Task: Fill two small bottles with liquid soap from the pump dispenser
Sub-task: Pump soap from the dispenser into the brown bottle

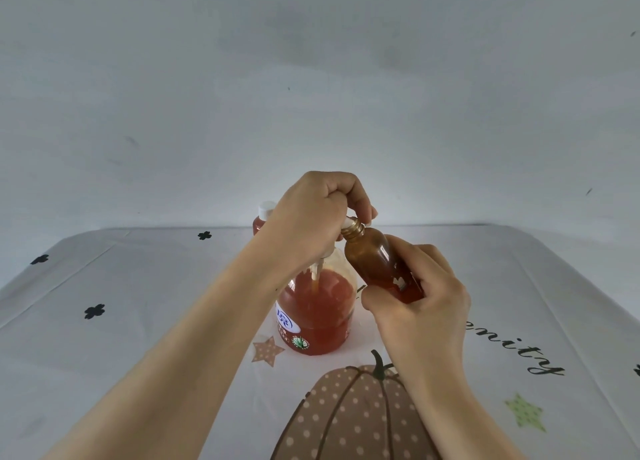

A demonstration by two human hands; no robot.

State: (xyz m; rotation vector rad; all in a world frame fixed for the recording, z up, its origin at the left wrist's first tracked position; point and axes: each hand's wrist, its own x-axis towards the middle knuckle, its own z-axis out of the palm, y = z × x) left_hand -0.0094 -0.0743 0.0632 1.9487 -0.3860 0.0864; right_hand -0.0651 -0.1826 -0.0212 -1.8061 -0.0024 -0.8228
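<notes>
The hands are working together over the pump dispenser, which is standing upright on the bench, directly ahead of the person. The left hand is sitting on top of it, fingers curled down over the pump's top, so the head itself is mostly hidden and only the white spout is peeking out to the right. The right hand is gripping the small amber bottle around its lower half, thumb on the near side and fingers wrapping behind.

What matters here is the bottle's axis. It is tilting, base down toward the right hand and threaded neck pointing up and to the left, with the open mouth lying right at the spout's tip. Whether the tip is actually inside the mouth is too small to tell. The bottle is looking largely full already, though its dark tint is making the level hard to judge.

A second small bottle, wearing a white cap, is standing behind the left hand, to the dispenser's far left.

The next press is probably depending on the right hand keeping that mouth under the spout.
</notes>
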